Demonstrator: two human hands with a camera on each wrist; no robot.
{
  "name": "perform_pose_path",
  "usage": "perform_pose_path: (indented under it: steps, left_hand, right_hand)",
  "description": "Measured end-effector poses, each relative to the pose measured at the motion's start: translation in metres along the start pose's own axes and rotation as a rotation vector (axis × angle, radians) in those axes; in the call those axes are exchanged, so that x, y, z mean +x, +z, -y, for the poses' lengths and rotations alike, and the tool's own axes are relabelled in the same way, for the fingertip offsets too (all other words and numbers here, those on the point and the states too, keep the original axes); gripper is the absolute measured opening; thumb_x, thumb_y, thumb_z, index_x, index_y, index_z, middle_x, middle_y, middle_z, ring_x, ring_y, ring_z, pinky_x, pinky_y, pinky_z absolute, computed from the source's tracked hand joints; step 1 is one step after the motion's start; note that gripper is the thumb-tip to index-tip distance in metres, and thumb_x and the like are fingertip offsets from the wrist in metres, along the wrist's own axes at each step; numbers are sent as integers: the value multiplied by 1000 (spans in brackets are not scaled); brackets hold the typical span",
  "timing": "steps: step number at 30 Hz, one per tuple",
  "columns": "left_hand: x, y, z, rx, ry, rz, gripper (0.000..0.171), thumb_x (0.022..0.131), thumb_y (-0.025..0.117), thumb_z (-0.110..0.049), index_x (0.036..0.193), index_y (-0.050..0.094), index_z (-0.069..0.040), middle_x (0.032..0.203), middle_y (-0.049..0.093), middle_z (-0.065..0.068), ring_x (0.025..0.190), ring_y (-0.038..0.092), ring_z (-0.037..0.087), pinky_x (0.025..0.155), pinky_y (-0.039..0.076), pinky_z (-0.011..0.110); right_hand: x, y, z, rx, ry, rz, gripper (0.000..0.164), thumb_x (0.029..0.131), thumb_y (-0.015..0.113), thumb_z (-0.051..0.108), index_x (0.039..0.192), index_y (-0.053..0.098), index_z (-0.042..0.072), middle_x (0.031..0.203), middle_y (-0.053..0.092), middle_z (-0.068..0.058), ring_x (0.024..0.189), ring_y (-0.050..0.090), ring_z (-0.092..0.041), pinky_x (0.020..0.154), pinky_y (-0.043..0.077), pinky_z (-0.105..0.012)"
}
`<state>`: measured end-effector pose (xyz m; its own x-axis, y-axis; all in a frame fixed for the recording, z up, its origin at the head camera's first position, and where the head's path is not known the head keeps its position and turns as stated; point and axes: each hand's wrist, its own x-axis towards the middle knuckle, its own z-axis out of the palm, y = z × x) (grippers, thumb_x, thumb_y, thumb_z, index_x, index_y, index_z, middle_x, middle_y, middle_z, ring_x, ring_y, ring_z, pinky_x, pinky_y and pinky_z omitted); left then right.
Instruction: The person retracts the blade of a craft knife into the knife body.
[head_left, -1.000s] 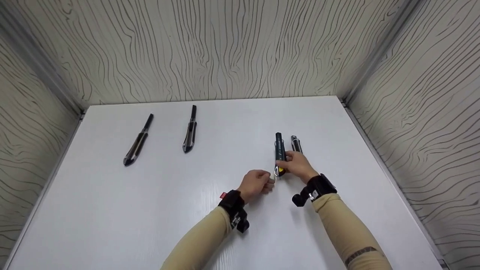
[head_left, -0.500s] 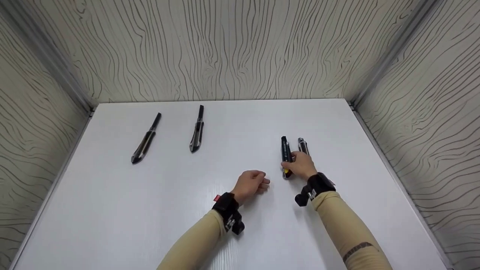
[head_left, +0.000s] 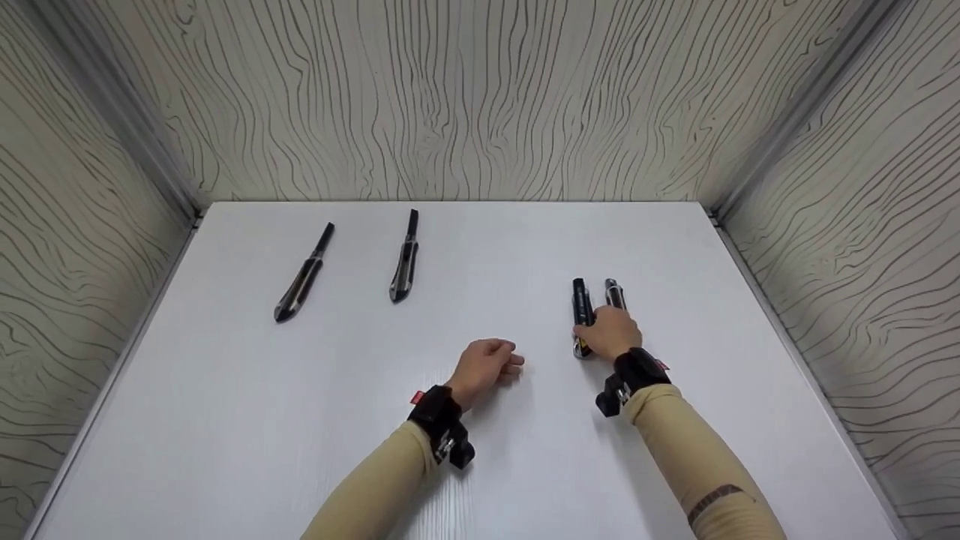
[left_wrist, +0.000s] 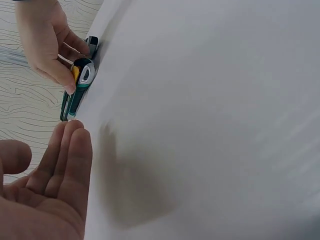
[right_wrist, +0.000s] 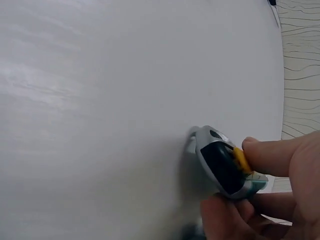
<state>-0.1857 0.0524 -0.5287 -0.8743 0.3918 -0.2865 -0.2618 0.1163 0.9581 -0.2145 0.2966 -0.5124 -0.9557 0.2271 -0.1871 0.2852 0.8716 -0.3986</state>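
Observation:
My right hand (head_left: 611, 334) pinches a dark green utility knife (head_left: 583, 307) near its rear end, thumb on one side and fingers on the other. Yellow and silver parts (right_wrist: 206, 134) of the knife show in the right wrist view. It lies low at the table, its front pointing away from me. Just right of it lies a silver and dark utility knife (head_left: 614, 294), its rear hidden behind the hand. My left hand (head_left: 486, 367) hovers left of them over the table, fingers loosely bent and holding nothing; in the left wrist view its fingers (left_wrist: 75, 160) look nearly straight.
Two more dark and silver utility knives, one at far left (head_left: 300, 289) and one nearer the middle (head_left: 405, 270), lie on the white table (head_left: 300, 420) with their front ends pointing away. Wood-patterned panels (head_left: 450, 97) enclose the back and both sides.
My left hand has drawn away leftward from the green knife. The right hand has lowered that knife and turned it slightly, keeping hold. The head view has shifted a little.

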Motion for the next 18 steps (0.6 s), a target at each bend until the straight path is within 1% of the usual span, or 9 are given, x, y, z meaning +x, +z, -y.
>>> perform_pose_path:
  steps: [1,3,4,7,10,13,15,16,18]
  left_hand:
    - [0,-1,1,2,0,1,37,103,45,-16,128,55,10,109,71,21,98,70,29,86,58,38]
    - [4,-4,8,9,0,-3,37,102,46,-18,127,56,9,107,72,17,95,71,23,84,59,36]
    - [4,-5,8,14,-2,-6,37,102,47,-18,127,56,8,106,72,15,94,71,21,83,59,35]
    - [2,-10,9,13,-12,-13,36,102,46,-18,126,56,8,106,72,15,92,71,19,82,59,34]
    - [0,-16,9,10,-8,-21,36,103,46,-17,126,56,8,106,72,18,91,71,21,80,59,33]
    - [-1,-24,9,25,-6,-32,36,103,46,-16,127,56,8,107,71,20,90,71,22,79,59,33]
    - [-1,-31,7,53,-7,-50,36,102,46,-16,127,56,8,108,71,21,89,71,22,79,59,33]
    - [-1,-35,6,74,-10,-64,36,102,46,-16,127,56,8,108,71,20,89,71,22,78,59,33]
    - [-1,-44,3,113,-24,-94,36,102,47,-17,127,56,6,108,71,19,89,71,24,79,59,33]
  right_hand:
    - [0,0,0,-18,-2,-7,30,88,67,29,87,63,-1,75,64,-10,63,58,-22,53,41,-29]
    - [-1,-1,1,-47,-19,-25,29,87,67,27,84,62,-1,73,63,-11,61,58,-23,52,43,-30]
    - [0,0,1,-58,-32,-35,27,87,67,26,83,62,-1,73,63,-11,61,58,-23,52,43,-30]
    - [1,1,1,-88,-62,-53,26,87,68,24,84,63,-1,73,64,-12,61,58,-24,53,45,-32]
    - [3,2,0,-128,-74,-61,26,89,66,25,89,63,-1,78,66,-14,64,59,-26,55,46,-35]
    - [2,2,3,-147,-86,-96,29,90,65,24,100,64,-3,84,67,-17,68,62,-28,57,49,-39]
    - [1,3,9,-141,-111,-124,33,90,65,23,107,63,-5,89,68,-20,72,64,-32,59,52,-43]
    - [-1,3,13,-132,-123,-131,34,89,66,23,108,63,-5,90,68,-21,74,64,-33,61,53,-45]
    - [-4,5,23,-118,-155,-138,41,89,67,25,115,62,-6,100,69,-24,83,66,-37,69,55,-49]
